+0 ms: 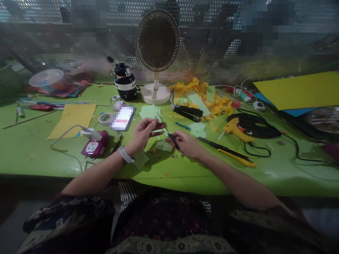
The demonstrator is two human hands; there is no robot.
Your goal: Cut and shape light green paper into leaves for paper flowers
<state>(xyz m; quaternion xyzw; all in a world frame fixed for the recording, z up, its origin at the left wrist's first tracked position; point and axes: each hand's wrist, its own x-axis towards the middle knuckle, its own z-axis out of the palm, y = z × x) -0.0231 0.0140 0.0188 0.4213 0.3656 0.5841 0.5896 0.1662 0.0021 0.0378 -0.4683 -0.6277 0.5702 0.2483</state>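
My right hand (pixel 186 143) is closed round the black handles of a small pair of scissors (pixel 173 139), whose blades point up and left toward my other hand. My left hand (pixel 146 133), with a pale watch strap at the wrist, pinches a small piece of light green paper (pixel 160 131) close to the blades; the fingers partly hide it. Behind the hands lies a stack of light green paper squares (pixel 150 112). Below them rests a larger light green piece (pixel 163 145), and another square (pixel 141 160) lies near my left wrist. More cut pieces (pixel 198 129) lie to the right.
Behind stand a fan (pixel 156 92) and a dark bottle (pixel 125 84). On the left are a phone (pixel 123 118), a tape roll (pixel 105 119) and a purple power adapter (pixel 95 145). To the right lie a black stapler (pixel 188 113), a utility knife (pixel 230 153) and a yellow glue gun (pixel 237 130).
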